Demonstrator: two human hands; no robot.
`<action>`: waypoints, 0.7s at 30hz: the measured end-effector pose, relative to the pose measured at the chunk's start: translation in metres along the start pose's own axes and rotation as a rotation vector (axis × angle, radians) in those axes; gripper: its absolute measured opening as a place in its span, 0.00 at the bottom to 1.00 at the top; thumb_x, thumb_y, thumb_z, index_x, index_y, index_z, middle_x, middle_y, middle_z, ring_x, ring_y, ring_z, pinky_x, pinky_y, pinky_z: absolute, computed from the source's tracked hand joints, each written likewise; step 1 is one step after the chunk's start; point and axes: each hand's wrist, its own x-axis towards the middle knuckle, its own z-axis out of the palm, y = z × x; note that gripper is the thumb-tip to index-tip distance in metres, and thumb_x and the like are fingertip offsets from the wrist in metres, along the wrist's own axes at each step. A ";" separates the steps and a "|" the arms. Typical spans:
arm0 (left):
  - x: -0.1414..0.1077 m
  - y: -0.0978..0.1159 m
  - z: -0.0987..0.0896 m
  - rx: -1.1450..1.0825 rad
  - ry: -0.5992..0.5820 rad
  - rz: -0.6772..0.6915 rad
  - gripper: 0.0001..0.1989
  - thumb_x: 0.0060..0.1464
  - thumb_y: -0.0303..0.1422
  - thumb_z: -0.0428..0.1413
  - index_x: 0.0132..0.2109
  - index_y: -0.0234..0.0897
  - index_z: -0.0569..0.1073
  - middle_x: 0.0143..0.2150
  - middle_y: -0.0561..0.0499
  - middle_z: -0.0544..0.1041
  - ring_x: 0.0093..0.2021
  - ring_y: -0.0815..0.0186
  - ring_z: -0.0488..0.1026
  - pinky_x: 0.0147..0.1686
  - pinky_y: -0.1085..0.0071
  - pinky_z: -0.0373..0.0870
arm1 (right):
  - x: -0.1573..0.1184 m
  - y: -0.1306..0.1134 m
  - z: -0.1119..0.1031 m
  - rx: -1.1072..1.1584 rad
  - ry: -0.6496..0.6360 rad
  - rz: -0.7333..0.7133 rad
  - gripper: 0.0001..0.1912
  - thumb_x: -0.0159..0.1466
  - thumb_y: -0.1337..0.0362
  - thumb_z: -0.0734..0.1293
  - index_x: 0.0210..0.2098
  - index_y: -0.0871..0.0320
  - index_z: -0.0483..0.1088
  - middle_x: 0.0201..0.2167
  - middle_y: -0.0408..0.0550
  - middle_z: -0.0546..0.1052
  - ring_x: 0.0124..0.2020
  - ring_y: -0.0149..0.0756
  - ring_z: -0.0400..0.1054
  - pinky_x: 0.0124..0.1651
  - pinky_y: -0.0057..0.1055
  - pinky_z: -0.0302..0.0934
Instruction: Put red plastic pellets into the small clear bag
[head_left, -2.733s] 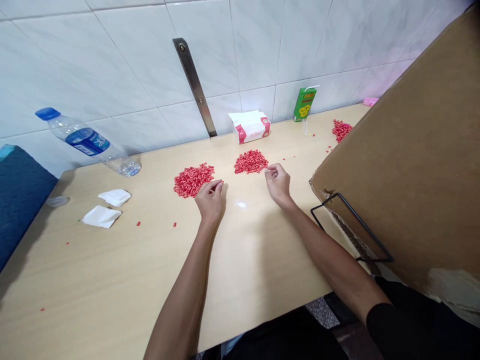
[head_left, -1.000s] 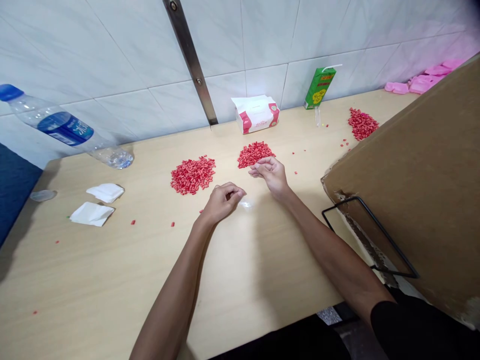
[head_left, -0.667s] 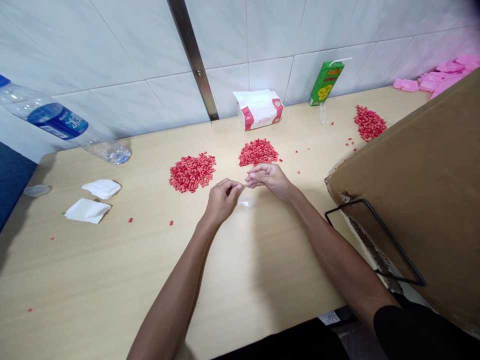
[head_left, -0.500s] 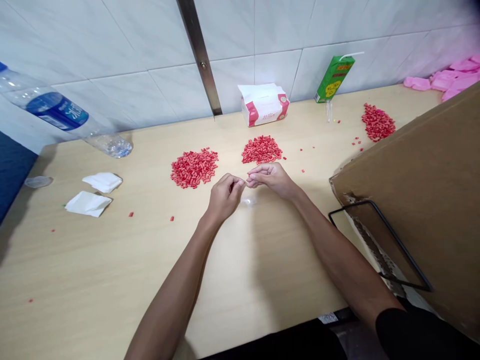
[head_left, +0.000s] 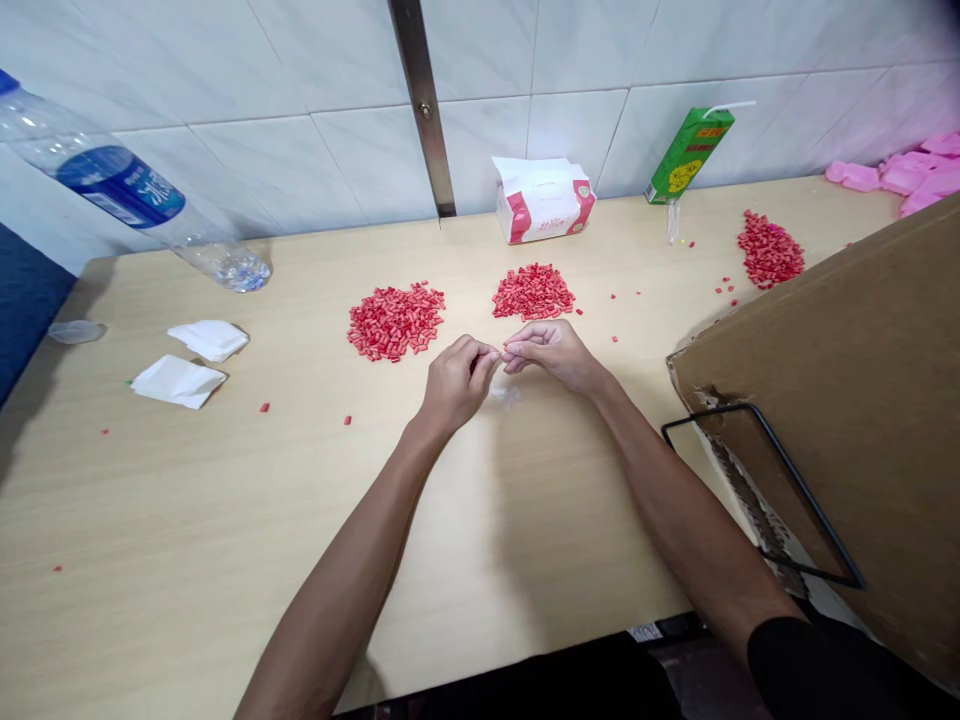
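Two heaps of small red plastic pellets lie on the pale wooden table [head_left: 225, 520]: one [head_left: 395, 321] at the centre left, a smaller one [head_left: 533, 292] at the centre. A third heap [head_left: 769, 250] sits farther right, with stray pellets scattered around. My left hand [head_left: 457, 380] and my right hand [head_left: 551, 352] meet at the fingertips just below the central heap. Both hands' fingers are curled and pinched together, touching no heap. Anything tiny between them is hidden. A small shiny spot [head_left: 504, 394] lies on the table under them.
A large cardboard sheet [head_left: 840, 420] and black wire frame [head_left: 765, 490] block the right. Along the tiled wall stand a tissue packet [head_left: 544, 200], green drink carton [head_left: 684, 155] and fallen water bottle [head_left: 124, 188]. Two tissues [head_left: 208, 340] lie left; pink pieces [head_left: 907, 175] lie far right.
My left hand has moved right, away from the left heap, and my hands have come together at the fingertips. The view has tilted, shifting the table's contents slightly up and right.
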 end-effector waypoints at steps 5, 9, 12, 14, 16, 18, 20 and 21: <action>0.000 0.000 0.000 -0.004 -0.010 -0.021 0.11 0.63 0.34 0.51 0.36 0.36 0.74 0.34 0.49 0.73 0.34 0.66 0.69 0.37 0.69 0.64 | -0.001 0.000 0.001 -0.029 -0.004 0.001 0.20 0.53 0.53 0.77 0.34 0.63 0.75 0.30 0.50 0.80 0.31 0.37 0.77 0.39 0.33 0.73; -0.001 0.000 0.000 -0.016 -0.004 -0.015 0.10 0.63 0.34 0.51 0.36 0.35 0.74 0.33 0.50 0.73 0.34 0.67 0.69 0.37 0.70 0.63 | -0.001 -0.001 0.003 -0.053 -0.012 0.000 0.20 0.53 0.53 0.77 0.34 0.64 0.75 0.28 0.50 0.79 0.30 0.37 0.77 0.38 0.33 0.72; -0.001 0.000 0.001 -0.025 0.004 -0.008 0.10 0.63 0.34 0.52 0.36 0.35 0.74 0.33 0.50 0.73 0.33 0.67 0.69 0.36 0.70 0.63 | -0.001 -0.001 0.004 -0.067 -0.025 -0.009 0.20 0.54 0.52 0.76 0.34 0.64 0.75 0.29 0.51 0.79 0.29 0.37 0.76 0.37 0.33 0.72; -0.001 0.000 0.001 -0.038 0.007 -0.006 0.10 0.63 0.34 0.52 0.36 0.35 0.75 0.33 0.50 0.73 0.33 0.67 0.68 0.36 0.71 0.63 | -0.001 -0.001 0.005 -0.079 -0.030 -0.012 0.20 0.55 0.52 0.76 0.34 0.64 0.75 0.29 0.51 0.79 0.29 0.36 0.76 0.37 0.33 0.72; -0.001 -0.001 0.001 -0.069 0.010 -0.008 0.10 0.62 0.34 0.53 0.36 0.35 0.76 0.32 0.51 0.73 0.31 0.68 0.68 0.35 0.71 0.63 | -0.001 -0.001 0.005 -0.090 -0.035 -0.013 0.20 0.55 0.52 0.76 0.34 0.64 0.75 0.29 0.50 0.79 0.29 0.36 0.76 0.37 0.32 0.72; 0.000 -0.002 0.001 -0.117 0.018 -0.014 0.10 0.61 0.35 0.55 0.36 0.35 0.77 0.30 0.51 0.72 0.29 0.69 0.67 0.33 0.71 0.62 | -0.001 -0.002 0.005 -0.092 -0.041 -0.010 0.21 0.55 0.51 0.75 0.34 0.64 0.74 0.30 0.51 0.79 0.29 0.35 0.76 0.36 0.31 0.71; 0.000 -0.004 0.001 -0.159 0.018 -0.032 0.10 0.60 0.37 0.56 0.36 0.36 0.78 0.29 0.51 0.73 0.29 0.69 0.67 0.31 0.71 0.61 | -0.001 -0.003 0.006 -0.097 -0.049 -0.001 0.21 0.56 0.51 0.75 0.34 0.65 0.74 0.30 0.51 0.79 0.29 0.35 0.76 0.35 0.31 0.71; 0.000 -0.005 0.002 -0.174 0.014 -0.042 0.11 0.59 0.39 0.57 0.36 0.37 0.79 0.29 0.51 0.73 0.29 0.68 0.68 0.31 0.71 0.61 | -0.001 -0.003 0.006 -0.101 -0.051 0.006 0.21 0.56 0.50 0.75 0.34 0.64 0.74 0.30 0.51 0.79 0.29 0.35 0.75 0.35 0.30 0.70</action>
